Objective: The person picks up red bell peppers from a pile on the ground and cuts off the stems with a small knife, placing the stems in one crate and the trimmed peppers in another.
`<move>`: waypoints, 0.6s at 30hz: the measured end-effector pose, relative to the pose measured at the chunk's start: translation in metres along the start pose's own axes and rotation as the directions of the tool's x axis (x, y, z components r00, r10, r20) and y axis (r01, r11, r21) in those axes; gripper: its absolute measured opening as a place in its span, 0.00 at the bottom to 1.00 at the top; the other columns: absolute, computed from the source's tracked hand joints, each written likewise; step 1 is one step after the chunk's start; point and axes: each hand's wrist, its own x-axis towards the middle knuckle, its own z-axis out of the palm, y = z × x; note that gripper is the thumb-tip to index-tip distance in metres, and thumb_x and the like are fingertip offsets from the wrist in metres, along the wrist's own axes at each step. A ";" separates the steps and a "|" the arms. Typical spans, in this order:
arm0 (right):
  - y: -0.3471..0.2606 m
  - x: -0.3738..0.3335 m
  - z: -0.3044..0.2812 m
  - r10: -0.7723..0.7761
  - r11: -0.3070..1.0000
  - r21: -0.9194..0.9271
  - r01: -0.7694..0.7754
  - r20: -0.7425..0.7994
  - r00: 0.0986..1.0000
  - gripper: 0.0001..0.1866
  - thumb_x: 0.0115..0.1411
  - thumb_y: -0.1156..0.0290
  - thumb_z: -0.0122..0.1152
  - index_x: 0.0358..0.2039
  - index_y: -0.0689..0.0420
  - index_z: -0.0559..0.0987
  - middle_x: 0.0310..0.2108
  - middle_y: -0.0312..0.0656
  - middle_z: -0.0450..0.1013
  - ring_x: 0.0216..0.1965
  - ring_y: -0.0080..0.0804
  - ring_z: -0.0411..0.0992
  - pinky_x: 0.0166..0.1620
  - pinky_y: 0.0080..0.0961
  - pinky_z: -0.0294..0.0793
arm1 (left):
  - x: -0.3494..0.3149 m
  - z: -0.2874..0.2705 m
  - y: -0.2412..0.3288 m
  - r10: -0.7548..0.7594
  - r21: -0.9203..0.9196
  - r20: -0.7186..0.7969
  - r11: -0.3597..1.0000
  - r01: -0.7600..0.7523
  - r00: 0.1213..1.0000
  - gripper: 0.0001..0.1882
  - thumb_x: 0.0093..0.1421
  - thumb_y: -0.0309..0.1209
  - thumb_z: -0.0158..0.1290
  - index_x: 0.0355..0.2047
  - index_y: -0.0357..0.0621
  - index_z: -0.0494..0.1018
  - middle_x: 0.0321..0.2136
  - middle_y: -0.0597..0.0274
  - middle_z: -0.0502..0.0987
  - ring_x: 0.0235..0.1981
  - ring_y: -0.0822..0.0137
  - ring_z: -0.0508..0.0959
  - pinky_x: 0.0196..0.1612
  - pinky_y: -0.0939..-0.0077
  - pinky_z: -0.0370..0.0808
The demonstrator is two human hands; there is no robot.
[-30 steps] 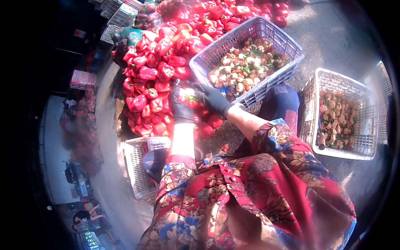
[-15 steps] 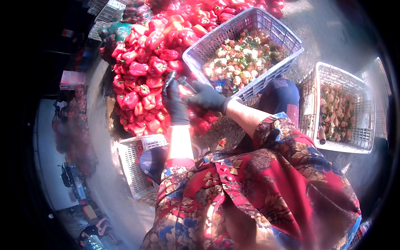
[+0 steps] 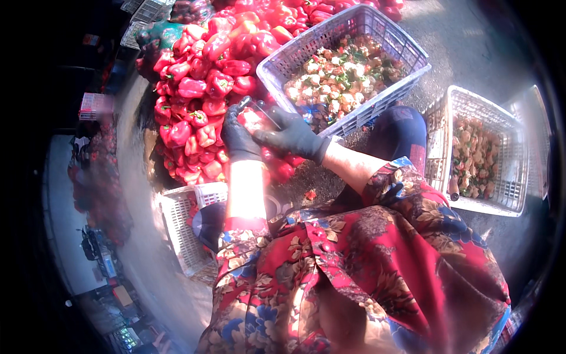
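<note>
Both of my hands wear dark gloves and meet in front of the pepper heap. My left hand (image 3: 239, 137) is closed around a red bell pepper (image 3: 253, 120), whose pale, bright side faces up. Against the pepper's right side rests my right hand (image 3: 292, 137), its fingers curled around a slim, blade-like tool (image 3: 269, 115). The tool's exact kind is too small to make out. Just past my hands lies the heap of red bell peppers (image 3: 192, 88). A purplish plastic crate (image 3: 388, 101) beside them holds many pale pepper cores with green stems (image 3: 348, 74).
To the right stands a white crate (image 3: 484, 207) with more cores; a wooden-looking handle (image 3: 453, 189) sticks up at its near corner. Another white crate (image 3: 181, 227) is by my left knee. A red scrap (image 3: 310, 194) lies on the ground. Green netting (image 3: 162, 35) sits behind the heap.
My hands have shifted slightly left and up, and the right hand has turned. The pepper's pale side now shows between them. The whole view has tilted a little.
</note>
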 end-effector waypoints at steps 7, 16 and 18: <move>0.011 0.003 0.013 0.023 0.967 0.254 -0.004 -0.071 0.997 0.24 0.54 0.52 0.64 0.38 0.60 0.72 0.30 0.42 0.73 0.32 0.25 0.70 0.37 0.26 0.70 | -0.004 -0.001 -0.004 0.108 0.070 -0.026 0.992 -0.106 0.994 0.15 0.56 0.35 0.49 0.35 0.35 0.77 0.35 0.55 0.76 0.34 0.61 0.76 0.40 0.70 0.75; 0.024 0.010 0.015 0.104 0.986 0.141 -0.094 -0.068 0.992 0.24 0.53 0.53 0.66 0.36 0.63 0.71 0.30 0.49 0.73 0.32 0.29 0.71 0.38 0.29 0.70 | -0.010 -0.003 -0.011 0.312 0.253 -0.066 0.924 -0.287 0.948 0.17 0.59 0.36 0.47 0.38 0.35 0.76 0.36 0.55 0.76 0.35 0.64 0.76 0.41 0.71 0.75; 0.002 -0.001 0.016 0.054 0.990 0.133 -0.049 -0.035 0.998 0.24 0.53 0.54 0.66 0.37 0.63 0.71 0.31 0.47 0.74 0.34 0.28 0.71 0.40 0.28 0.70 | 0.019 -0.029 -0.011 0.052 0.064 -0.090 0.997 -0.046 0.995 0.18 0.58 0.38 0.46 0.39 0.35 0.75 0.38 0.49 0.77 0.37 0.57 0.76 0.44 0.64 0.75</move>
